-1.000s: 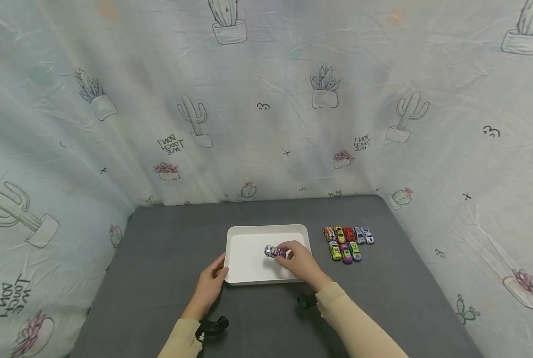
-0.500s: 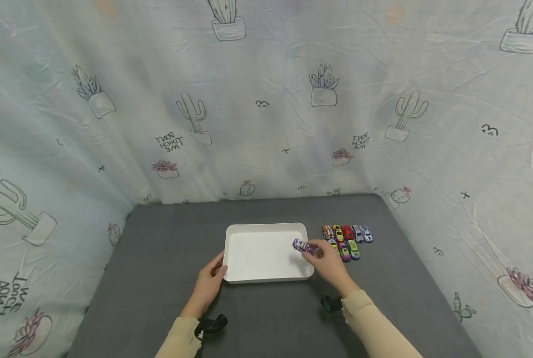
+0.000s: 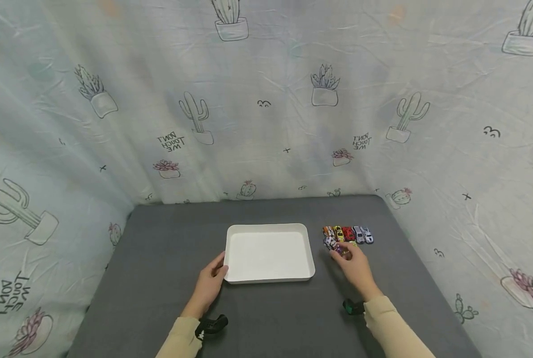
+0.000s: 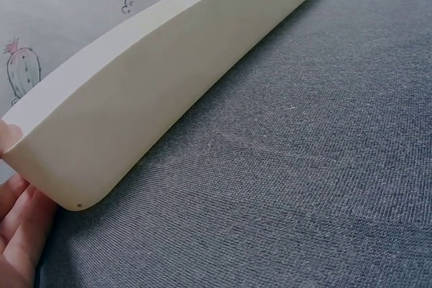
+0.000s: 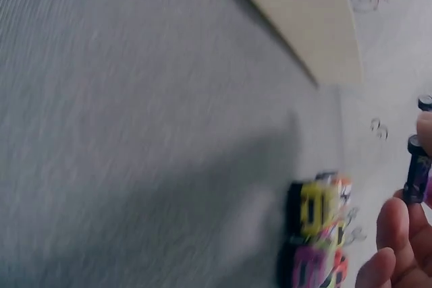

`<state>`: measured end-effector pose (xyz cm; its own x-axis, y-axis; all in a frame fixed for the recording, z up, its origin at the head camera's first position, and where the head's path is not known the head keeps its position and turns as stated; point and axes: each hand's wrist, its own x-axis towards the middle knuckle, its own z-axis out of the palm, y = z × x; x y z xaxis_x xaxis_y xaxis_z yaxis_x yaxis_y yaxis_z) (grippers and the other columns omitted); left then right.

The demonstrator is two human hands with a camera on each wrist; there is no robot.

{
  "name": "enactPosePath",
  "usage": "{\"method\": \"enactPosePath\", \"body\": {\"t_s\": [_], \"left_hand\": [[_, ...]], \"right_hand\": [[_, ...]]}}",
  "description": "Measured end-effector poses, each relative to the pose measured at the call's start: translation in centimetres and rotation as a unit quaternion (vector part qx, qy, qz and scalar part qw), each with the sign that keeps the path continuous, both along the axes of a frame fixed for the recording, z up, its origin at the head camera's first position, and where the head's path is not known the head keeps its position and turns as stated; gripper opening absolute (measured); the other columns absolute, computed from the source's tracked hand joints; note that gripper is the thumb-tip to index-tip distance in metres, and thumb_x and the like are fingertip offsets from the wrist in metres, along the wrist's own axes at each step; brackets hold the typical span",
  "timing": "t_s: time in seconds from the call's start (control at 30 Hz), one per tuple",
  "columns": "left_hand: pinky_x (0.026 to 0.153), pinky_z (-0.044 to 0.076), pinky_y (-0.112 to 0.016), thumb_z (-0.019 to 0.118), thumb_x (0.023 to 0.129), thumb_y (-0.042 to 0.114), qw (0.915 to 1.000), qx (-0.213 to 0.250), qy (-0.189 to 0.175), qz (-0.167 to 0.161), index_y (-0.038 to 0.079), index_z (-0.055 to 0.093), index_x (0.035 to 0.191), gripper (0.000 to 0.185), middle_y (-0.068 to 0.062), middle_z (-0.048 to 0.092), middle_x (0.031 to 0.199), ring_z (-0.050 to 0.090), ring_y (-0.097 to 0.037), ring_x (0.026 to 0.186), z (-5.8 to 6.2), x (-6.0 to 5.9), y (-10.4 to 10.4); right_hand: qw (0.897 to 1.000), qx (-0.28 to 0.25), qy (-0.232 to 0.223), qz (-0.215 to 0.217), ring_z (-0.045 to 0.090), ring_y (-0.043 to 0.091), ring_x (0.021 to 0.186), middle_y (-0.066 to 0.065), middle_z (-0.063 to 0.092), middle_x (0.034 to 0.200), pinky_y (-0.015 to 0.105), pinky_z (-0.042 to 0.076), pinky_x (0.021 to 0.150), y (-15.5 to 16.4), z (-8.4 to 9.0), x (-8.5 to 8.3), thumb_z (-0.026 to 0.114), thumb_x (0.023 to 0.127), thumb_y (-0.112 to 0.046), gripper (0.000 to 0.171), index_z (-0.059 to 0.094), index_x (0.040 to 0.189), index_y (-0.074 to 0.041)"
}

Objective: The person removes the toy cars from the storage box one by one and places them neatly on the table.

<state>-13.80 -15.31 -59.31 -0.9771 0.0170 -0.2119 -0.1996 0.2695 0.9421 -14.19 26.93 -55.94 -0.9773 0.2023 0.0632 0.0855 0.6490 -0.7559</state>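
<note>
A white tray (image 3: 268,253) lies on the grey table. At its near left corner my left hand (image 3: 208,289) grips the wall; the left wrist view shows the thumb on the rim and fingers (image 4: 30,224) beneath the corner. Right of the tray, my right hand (image 3: 356,268) pinches a small purple-and-white toy car (image 3: 330,243) between thumb and fingers. In the right wrist view that car (image 5: 417,179) is held up off the cloth, partly cut off by the frame edge. Below it sit several toy cars (image 3: 348,233) in two rows, the front row mostly hidden by my hand.
The dark grey table (image 3: 177,238) reaches back to a pale curtain (image 3: 248,124) printed with cacti. A black strap device (image 3: 213,325) is on the left wrist, another (image 3: 353,307) on the right. The tray's right wall stands a short way left of the cars.
My right hand has carried the purple-and-white toy car rightward, from above the tray to over the front row of cars. The left hand has stayed at the tray's corner.
</note>
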Motion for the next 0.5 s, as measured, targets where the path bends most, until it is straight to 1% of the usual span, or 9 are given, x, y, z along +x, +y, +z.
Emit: {"method": "enactPosePath", "body": {"t_s": [0.1,0.17,0.23,0.4,0.5], "left_hand": [[0.102,0.040,-0.046,0.057,0.100,0.026,1.0000,0.003,-0.005,-0.001,0.024,0.040,0.149,0.052,-0.006,0.050,0.141,0.049,-0.023,0.125,0.1,0.0,0.0],[0.102,0.040,-0.047,0.056,0.100,0.024,1.0000,0.003,-0.005,-0.001,0.023,0.040,0.149,0.052,-0.006,0.049,0.141,0.049,-0.024,0.125,0.1,0.0,0.0],[0.102,0.040,-0.047,0.056,0.100,0.024,1.0000,0.003,-0.005,0.001,0.023,0.040,0.149,0.052,-0.006,0.050,0.141,0.048,-0.024,0.125,0.2,-0.1,0.1],[0.101,0.041,-0.046,0.057,0.100,0.024,1.0000,-0.001,0.003,0.004,0.022,0.040,0.149,0.052,-0.007,0.051,0.140,0.050,-0.024,0.123,-0.1,-0.1,0.1],[0.101,0.041,-0.046,0.057,0.100,0.024,1.0000,0.002,0.008,0.002,0.021,0.040,0.149,0.052,-0.008,0.051,0.140,0.051,-0.024,0.122,-0.2,0.0,0.1]], "right_hand": [[0.999,0.000,0.004,-0.034,0.054,0.018,0.075,0.007,0.060,0.092,0.030,0.045,0.061,1.0,-0.3,0.2,0.068,0.090,-0.042,0.046,0.064,0.121,-0.008],[0.998,-0.012,0.005,-0.054,0.056,0.019,0.080,0.009,0.062,0.099,0.031,0.046,0.065,1.5,-0.5,0.3,0.067,0.091,-0.042,0.047,0.063,0.122,-0.006],[0.997,-0.028,0.007,-0.074,0.057,0.021,0.085,0.012,0.063,0.103,0.029,0.047,0.067,2.0,-0.6,0.4,0.066,0.092,-0.041,0.048,0.062,0.123,-0.005],[0.990,-0.066,0.014,-0.124,0.055,0.020,0.088,0.017,0.063,0.106,0.018,0.045,0.066,2.9,-1.1,0.5,0.065,0.094,-0.033,0.044,0.060,0.122,0.000],[0.984,-0.079,0.012,-0.157,0.053,0.019,0.089,0.018,0.061,0.107,0.013,0.041,0.065,3.5,-1.5,0.7,0.064,0.095,-0.032,0.045,0.058,0.122,0.002]]}}
